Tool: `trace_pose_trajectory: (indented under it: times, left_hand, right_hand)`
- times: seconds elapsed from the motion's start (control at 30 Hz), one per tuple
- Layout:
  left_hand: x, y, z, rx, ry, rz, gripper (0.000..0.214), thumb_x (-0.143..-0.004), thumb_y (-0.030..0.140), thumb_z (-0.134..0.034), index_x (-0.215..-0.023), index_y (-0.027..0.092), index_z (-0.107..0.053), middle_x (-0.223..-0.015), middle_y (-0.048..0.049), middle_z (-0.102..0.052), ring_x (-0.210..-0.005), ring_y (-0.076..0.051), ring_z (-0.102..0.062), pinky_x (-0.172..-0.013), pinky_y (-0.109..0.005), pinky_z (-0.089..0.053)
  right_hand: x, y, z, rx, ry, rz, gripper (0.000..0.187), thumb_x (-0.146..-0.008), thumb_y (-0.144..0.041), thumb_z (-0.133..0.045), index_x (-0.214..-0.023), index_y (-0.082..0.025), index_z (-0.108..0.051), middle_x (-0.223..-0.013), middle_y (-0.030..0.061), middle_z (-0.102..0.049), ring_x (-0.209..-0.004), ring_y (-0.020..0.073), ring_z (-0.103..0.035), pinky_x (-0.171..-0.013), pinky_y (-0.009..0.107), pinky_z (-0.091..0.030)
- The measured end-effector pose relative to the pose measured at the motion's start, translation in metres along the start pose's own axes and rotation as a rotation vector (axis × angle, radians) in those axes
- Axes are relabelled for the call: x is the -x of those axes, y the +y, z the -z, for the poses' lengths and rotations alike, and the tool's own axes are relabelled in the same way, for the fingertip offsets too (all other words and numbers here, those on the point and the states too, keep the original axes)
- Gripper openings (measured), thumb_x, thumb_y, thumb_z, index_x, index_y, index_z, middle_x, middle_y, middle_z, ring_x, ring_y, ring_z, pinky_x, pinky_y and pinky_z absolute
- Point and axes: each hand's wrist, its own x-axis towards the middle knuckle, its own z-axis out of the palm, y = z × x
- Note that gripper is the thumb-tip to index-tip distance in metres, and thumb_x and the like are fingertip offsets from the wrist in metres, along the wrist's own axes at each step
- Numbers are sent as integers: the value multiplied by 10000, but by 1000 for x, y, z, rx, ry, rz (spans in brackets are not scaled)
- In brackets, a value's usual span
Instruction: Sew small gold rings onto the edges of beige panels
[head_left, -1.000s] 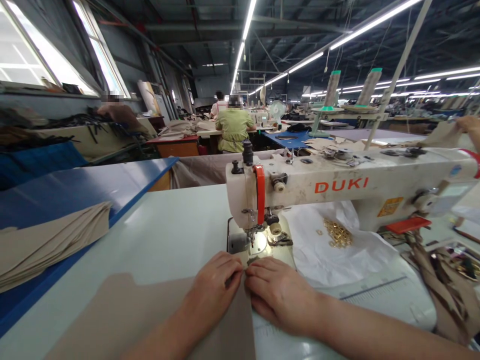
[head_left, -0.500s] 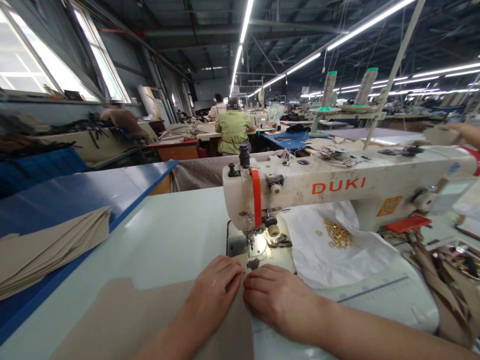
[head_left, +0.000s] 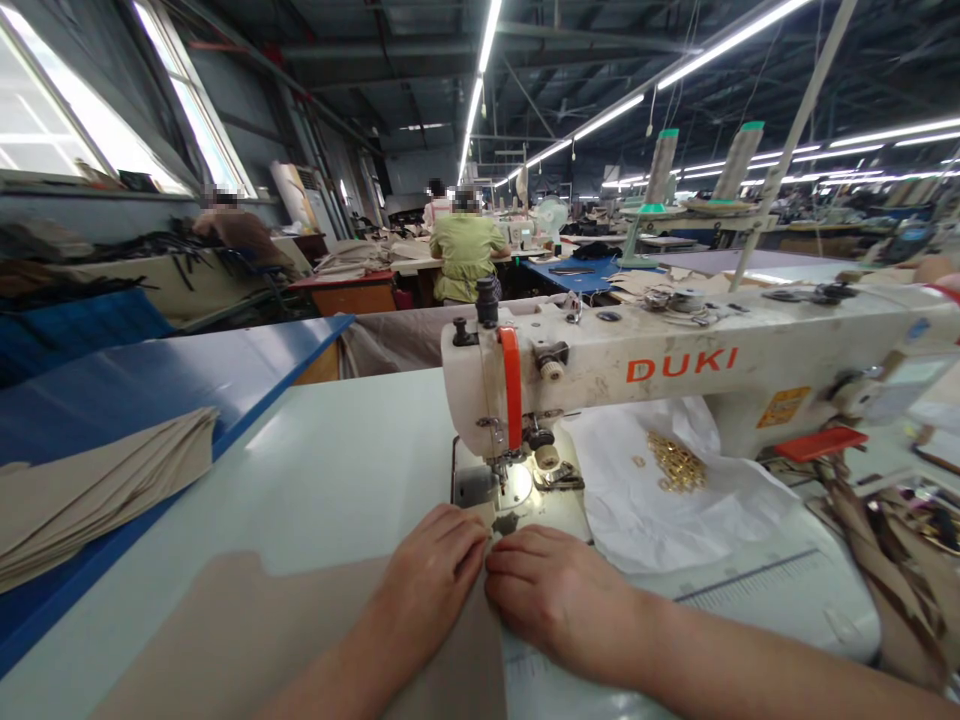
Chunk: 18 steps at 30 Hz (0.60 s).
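Observation:
A flat tan fabric piece [head_left: 247,630] lies on the pale table in front of the white DUKI sewing machine [head_left: 675,365]. My left hand [head_left: 431,580] rests on the fabric's right edge, its fingers curled and pinching it. My right hand [head_left: 559,590] lies beside it, fingers bent with the tips pressing the same edge. Both hands sit just short of the lit needle and presser foot [head_left: 504,480].
A white sheet with several small gold rings [head_left: 675,465] lies right of the needle. Stacked tan pieces [head_left: 97,490] sit on a blue-edged table at left. Tan strips hang at right [head_left: 892,560]. Thread cones [head_left: 661,170] stand behind. People work at tables beyond [head_left: 465,255].
Both hands stay on the fabric edge and have barely shifted; they slid slightly back from the needle and then forward again. The view moved a little.

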Motion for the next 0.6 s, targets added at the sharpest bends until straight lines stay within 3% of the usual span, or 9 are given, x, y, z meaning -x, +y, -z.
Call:
trace_pose_trajectory:
  times: [0.6]
  left_hand:
    - [3, 3, 5, 17, 2, 0, 231, -913, 146, -418, -802, 171, -619, -782, -43, -672, -748, -171, -606, -698, -291, -529]
  right_hand:
    - [-5, -3, 8, 77, -7, -65, 144, -873, -201, -556, -968, -113, -620, -1001, 80, -644, -961, 211, -556, -895, 321, -442]
